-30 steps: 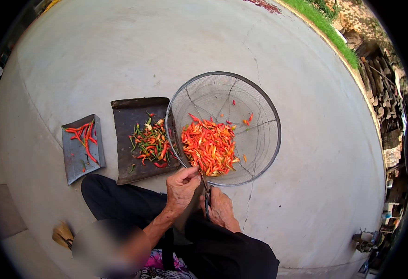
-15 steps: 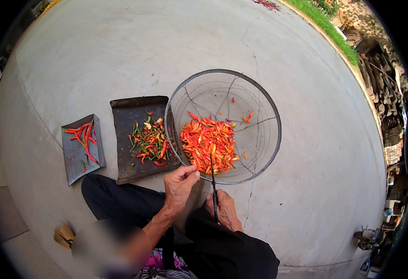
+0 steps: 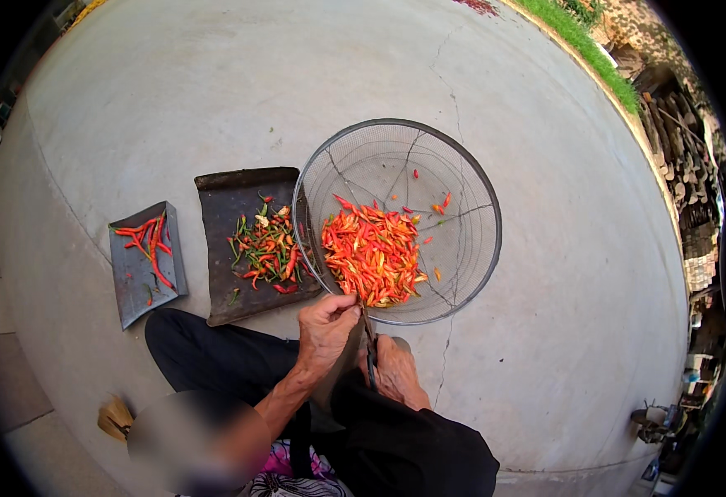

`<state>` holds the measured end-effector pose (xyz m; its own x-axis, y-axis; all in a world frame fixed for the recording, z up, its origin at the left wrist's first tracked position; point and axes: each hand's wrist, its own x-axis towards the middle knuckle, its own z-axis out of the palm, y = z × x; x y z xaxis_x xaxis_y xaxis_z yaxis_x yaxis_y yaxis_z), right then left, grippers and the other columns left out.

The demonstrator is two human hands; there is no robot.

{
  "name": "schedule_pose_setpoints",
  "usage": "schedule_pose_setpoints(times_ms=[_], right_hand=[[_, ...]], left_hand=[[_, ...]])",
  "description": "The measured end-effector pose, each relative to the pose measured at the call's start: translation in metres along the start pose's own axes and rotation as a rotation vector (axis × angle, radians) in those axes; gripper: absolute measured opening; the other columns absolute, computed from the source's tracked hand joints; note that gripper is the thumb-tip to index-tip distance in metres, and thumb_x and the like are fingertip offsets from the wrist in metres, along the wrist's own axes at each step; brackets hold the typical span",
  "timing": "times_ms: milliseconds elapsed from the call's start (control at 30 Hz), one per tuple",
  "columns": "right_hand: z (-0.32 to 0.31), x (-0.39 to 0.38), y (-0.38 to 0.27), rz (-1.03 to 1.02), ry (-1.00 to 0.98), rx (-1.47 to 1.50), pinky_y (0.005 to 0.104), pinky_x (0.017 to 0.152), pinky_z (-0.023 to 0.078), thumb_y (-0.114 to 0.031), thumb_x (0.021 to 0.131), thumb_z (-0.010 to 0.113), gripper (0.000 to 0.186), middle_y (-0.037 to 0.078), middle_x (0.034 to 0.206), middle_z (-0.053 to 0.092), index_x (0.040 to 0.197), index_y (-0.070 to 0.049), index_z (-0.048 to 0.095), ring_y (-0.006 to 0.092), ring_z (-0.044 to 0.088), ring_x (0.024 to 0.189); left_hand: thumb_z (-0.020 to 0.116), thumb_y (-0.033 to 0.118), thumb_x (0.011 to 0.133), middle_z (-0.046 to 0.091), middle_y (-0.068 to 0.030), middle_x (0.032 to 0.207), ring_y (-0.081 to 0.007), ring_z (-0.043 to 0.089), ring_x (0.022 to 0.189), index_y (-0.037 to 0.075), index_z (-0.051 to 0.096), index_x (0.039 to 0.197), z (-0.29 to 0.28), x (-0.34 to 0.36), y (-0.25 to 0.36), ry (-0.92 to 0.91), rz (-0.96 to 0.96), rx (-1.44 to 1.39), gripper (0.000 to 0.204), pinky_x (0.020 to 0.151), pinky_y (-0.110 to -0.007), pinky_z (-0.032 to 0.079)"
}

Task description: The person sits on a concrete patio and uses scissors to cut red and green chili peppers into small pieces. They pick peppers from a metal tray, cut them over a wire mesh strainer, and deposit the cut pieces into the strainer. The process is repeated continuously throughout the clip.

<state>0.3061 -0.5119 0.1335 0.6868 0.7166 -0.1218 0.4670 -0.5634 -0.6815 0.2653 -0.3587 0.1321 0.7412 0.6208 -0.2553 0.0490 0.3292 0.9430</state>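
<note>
My left hand is closed in a pinch at the near rim of a round wire-mesh basket; a red chili is at its fingertips, mostly hidden. A pair of dark scissors is gripped in my right hand. Their blades point up to the left fingertips and touch or nearly touch them. Whether the blades are apart cannot be made out. Cut red and orange chilies lie heaped in the basket's left half, with a few loose pieces scattered farther right.
Left of the basket, a dark metal pan holds red and green chilies with stems. Beyond it sits a smaller grey tray with long red chilies. My bent legs are close below. A straw brush lies at lower left.
The scissors have swung left and down from over the heap to my left fingertips. A small red piece now lies right of the heap. My left hand has shifted slightly right.
</note>
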Motion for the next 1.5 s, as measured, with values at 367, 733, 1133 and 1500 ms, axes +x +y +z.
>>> schedule_pose_setpoints(times_ms=[367,733,1133,1500], right_hand=[[0.002,-0.004,0.008,0.217,0.004,0.412,0.0355,0.059,0.045,-0.020,0.093,0.052,0.024,0.013,0.068,0.058,0.091,0.003,0.056,0.0190,0.057,0.063],[0.014,-0.012,0.001,0.487,-0.038,0.878,0.0299,0.053,0.041,-0.027,0.089,0.051,0.031,0.007,0.064,0.052,0.089,0.003,0.055,0.0164,0.051,0.054],[0.013,-0.011,-0.007,0.414,0.000,0.632,0.0274,0.047,0.037,-0.025,0.090,0.053,0.028,0.004,0.058,0.051,0.084,0.002,0.056,0.0128,0.048,0.048],[0.021,-0.013,-0.009,0.426,0.069,0.561,0.0274,0.044,0.036,-0.024,0.090,0.053,0.026,0.005,0.056,0.051,0.084,0.002,0.055,0.0129,0.047,0.045]], left_hand=[[0.069,0.001,0.086,0.067,-0.0027,0.086,-0.0049,0.059,0.073,-0.005,0.066,0.101,0.005,0.002,0.013,-0.009,-0.136,-0.098,0.017,0.066,-0.019,0.048],[0.066,0.002,0.084,0.067,-0.0047,0.079,-0.0076,0.061,0.071,-0.005,0.067,0.097,-0.113,0.024,0.017,0.434,0.179,0.200,0.014,0.065,-0.024,0.051],[0.065,0.013,0.077,0.065,-0.0194,0.084,-0.0389,0.064,0.078,0.000,0.067,0.093,-0.316,0.092,0.008,0.909,0.219,0.956,0.021,0.069,-0.048,0.050],[0.064,0.001,0.071,0.052,-0.0153,0.095,-0.0334,0.054,0.098,0.007,0.066,0.088,-0.402,0.095,0.004,0.247,0.225,1.629,0.019,0.077,-0.046,0.049]])
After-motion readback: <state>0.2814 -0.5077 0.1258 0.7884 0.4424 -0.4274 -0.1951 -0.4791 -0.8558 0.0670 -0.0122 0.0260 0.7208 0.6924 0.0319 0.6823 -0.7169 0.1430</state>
